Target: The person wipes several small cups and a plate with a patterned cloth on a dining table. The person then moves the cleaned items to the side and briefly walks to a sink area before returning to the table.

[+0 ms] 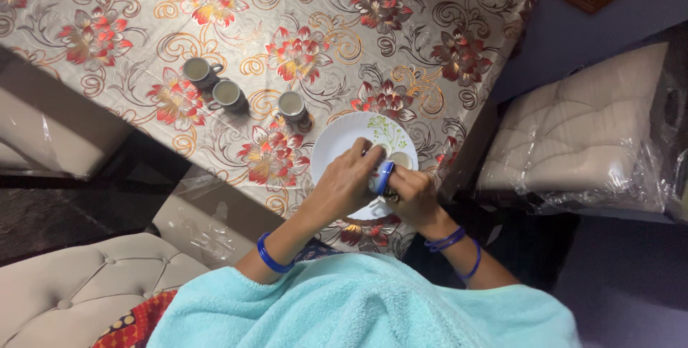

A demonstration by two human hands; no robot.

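Blue-and-white object: a small rounded blue-and-white piece [383,176], possibly a little ceramic cup or its handle, is held between both hands over the near part of the white plate; its exact kind cannot be told.
Left hand: the left hand [349,181] curls over the piece from above, fingers pressed together around it.
Right hand: the right hand [410,196] pinches the piece from the other side, something dark showing under its fingers.
Landmark: a round white ceramic plate with a green sprig pattern [344,139] lies near the table's front edge; a small pale cup [400,159] sits on it, just beyond the hands.
Step in hand: judged as handling or turning the held piece above the plate.
Next move: judged to call for a steady two-handed hold kept over the plate, since the table edge is close.
Beyond the plate: three small grey ceramic cups with handles [229,94] stand in a row to the plate's left, well apart from the hands.
Surface: a glossy silver tablecloth with red-and-gold flowers [301,40] covers the table.
Room: a cream tufted seat [72,291] lies left of the plate, a plastic-wrapped cream cushion [580,140] to its right.
Person: a turquoise fleece wrap [358,305] and blue bangles [269,255] show below the plate.
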